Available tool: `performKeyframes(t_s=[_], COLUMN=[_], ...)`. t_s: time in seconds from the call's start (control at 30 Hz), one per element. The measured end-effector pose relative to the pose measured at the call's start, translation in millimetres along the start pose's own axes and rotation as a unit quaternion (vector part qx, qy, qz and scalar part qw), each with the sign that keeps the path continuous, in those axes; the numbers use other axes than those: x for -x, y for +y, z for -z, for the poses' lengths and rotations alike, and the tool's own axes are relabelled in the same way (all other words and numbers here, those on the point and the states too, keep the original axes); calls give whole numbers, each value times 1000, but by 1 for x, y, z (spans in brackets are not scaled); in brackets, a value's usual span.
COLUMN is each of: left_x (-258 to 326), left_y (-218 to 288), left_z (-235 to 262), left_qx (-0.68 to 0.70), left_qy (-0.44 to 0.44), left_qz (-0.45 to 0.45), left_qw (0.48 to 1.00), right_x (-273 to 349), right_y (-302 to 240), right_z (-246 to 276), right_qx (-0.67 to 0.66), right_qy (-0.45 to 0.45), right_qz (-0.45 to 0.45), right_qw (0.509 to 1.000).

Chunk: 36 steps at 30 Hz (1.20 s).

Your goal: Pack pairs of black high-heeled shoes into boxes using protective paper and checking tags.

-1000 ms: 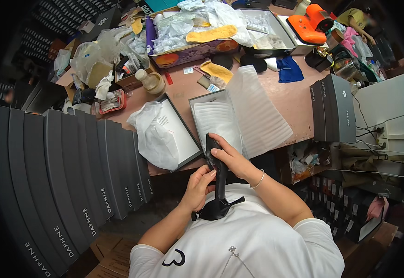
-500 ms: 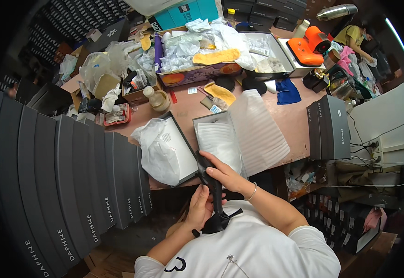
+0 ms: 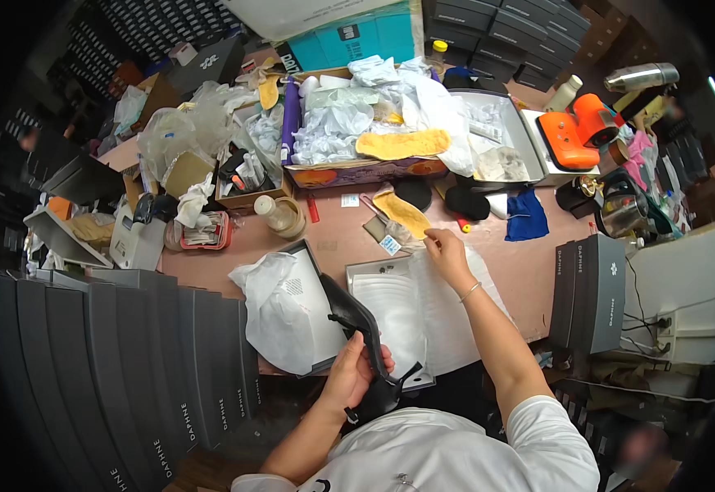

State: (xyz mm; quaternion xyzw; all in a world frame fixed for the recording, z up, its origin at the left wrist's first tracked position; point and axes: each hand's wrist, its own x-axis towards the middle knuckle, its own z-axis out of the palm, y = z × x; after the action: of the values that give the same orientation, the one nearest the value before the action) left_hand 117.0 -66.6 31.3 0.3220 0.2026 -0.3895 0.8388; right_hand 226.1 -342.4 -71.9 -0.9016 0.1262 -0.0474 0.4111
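Note:
My left hand (image 3: 352,374) grips a black strappy heeled shoe (image 3: 360,312) around its middle, in front of my chest. The shoe slants upright over the edge of an open shoe box. My right hand (image 3: 449,256) reaches across the table, fingertips pinched at the near end of a yellow cloth pad (image 3: 402,215). Below that hand a white foam sheet (image 3: 464,320) lies over the side of the shoe box (image 3: 386,316), which is lined with the same foam. Left of it, white tissue paper (image 3: 275,303) spills from the box lid (image 3: 315,307).
Grey shoe boxes (image 3: 152,328) stand stacked at my left, more boxes (image 3: 591,291) at the right. A purple carton (image 3: 357,170) heaped with crumpled paper sits at the back. A bottle (image 3: 269,211), black round pads (image 3: 465,202), a blue cloth (image 3: 526,216) and an orange device (image 3: 570,139) surround the work area.
My right hand has let go of the shoe and moved up and away to the yellow cloth pad. The left hand alone keeps the shoe. The view has tilted up.

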Motion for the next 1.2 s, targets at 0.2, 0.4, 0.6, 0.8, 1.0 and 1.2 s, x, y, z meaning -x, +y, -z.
performKeyframes(t_s=[0.2, 0.4, 0.6, 0.8, 1.0, 1.2], left_x=[-35, -42, -37, -14, 1, 7], left_y=[32, 37, 34, 37, 35, 29], left_z=[-8, 6, 19, 32, 57, 64], left_qx=[11, 28, 36, 70, 129, 113], left_qy=[-29, -17, -17, 25, 54, 52], left_qz=[-16, -21, -18, -45, -55, -48], left_qw=[999, 999, 999, 996, 989, 991], right_x=[-67, -63, -54, -83, -112, -114], right_y=[12, -18, -122, -182, -214, -221], right_z=[-37, -30, -9, -79, -138, -155], right_qx=[174, -7, -341, -359, -206, -14], right_qy=[-166, -14, -226, -319, -156, -91], right_qz=[-7, 110, 151, 89, 289, 398], right_qw=[971, 994, 900, 873, 922, 913])
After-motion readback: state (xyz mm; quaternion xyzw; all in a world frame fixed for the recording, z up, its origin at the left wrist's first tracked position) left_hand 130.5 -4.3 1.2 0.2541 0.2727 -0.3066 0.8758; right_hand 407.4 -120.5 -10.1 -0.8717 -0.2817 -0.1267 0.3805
